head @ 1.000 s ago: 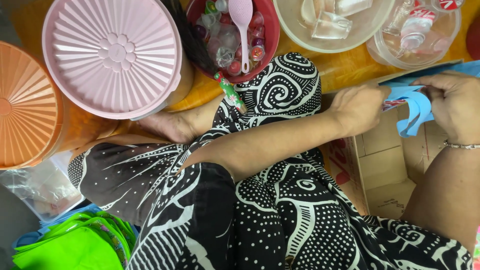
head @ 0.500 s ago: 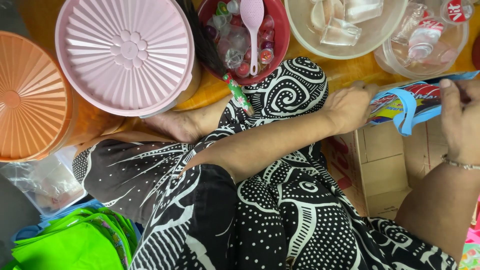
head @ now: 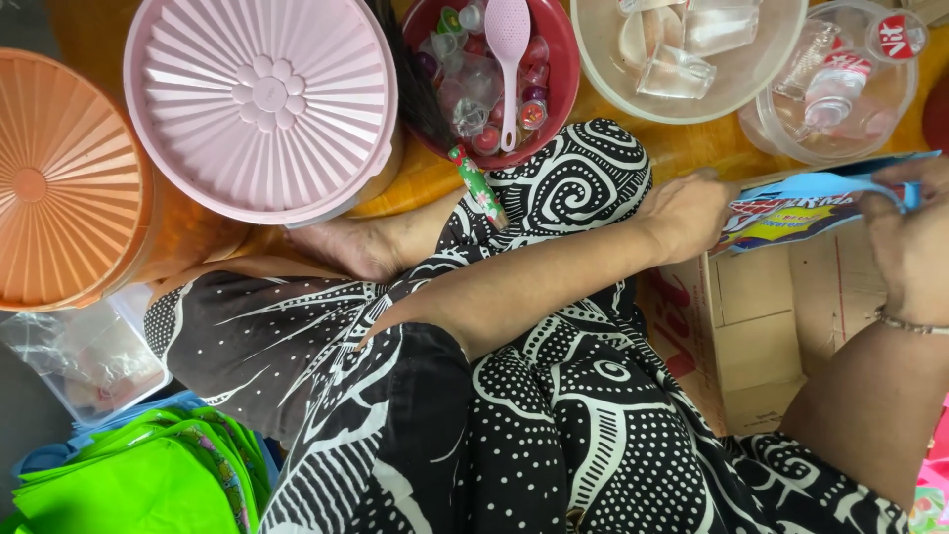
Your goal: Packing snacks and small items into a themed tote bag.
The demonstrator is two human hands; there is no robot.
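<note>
My left hand (head: 687, 213) grips the left end of a blue printed packet (head: 806, 203), held flat above a cardboard box (head: 756, 326). My right hand (head: 905, 237) pinches the packet's right end, where a strip of its blue edge curls up. A thin bracelet circles my right wrist. My knees, in black-and-white patterned cloth (head: 554, 425), fill the lower middle of the view, and my bare foot (head: 346, 242) rests by the containers.
A pink lidded tub (head: 262, 99) and an orange lidded tub (head: 59, 183) stand at the left. A red bowl (head: 559, 40) holds small jelly cups and a pink spoon (head: 507, 49). Two clear bowls (head: 692, 59) (head: 840, 89) sit at the top right. A green bag (head: 129, 475) lies at the lower left.
The packet has been drawn out flat between both hands. My right hand has moved rightwards along it, and my left hand has stayed at its left end.
</note>
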